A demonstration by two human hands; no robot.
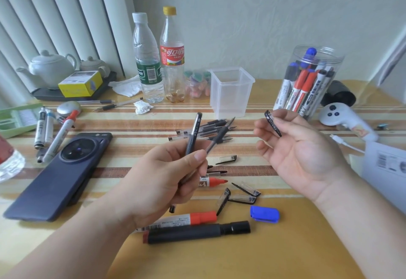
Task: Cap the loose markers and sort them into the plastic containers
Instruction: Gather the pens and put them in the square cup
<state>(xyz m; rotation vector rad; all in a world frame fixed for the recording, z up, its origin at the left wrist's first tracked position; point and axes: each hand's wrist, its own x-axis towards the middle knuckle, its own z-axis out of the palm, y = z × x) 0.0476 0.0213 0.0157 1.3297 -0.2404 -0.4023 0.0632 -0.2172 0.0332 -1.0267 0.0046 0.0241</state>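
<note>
- R hand [301, 153], palm up, pinches a clear pen cap [273, 123] btw thumb and fingertips. The cap sits tilted, one end up-left, the other down-right.
- L hand [167, 177] is clamped round two pens: a capped dark pen [194, 131] standing near upright, and an uncapped gel pen [219, 135] slanting up and to the right.
- Key relation: the gel pen's bare tip lies left of the cap grip at abt the same height, apart from it, not touching. Its long axis points up-right, roughly toward the cap, and the R hand is the nearer one to that tip.
- The cap's axis runs across the pen's, so I judge it needs turning before it can slide on. Can't tell which end is the mouth.
- Materials: the cap is thin, glossy see-through plastic w/ a black clip, prob. slippery. The gel pen has a clear barrel, a dark grip section and a fine point.
- Containers: a frosted square tub [230, 94] sits beyond and left of the cap grip. A clear round jar [307, 80] w/ capped markers stands just behind the R fingertips.
- Below both grips on the striped tablecloth [131, 129]: more loose caps [241, 199], an uncapped red marker [211, 182], a blue cap [264, 213] and a thick black marker [197, 232].
</note>
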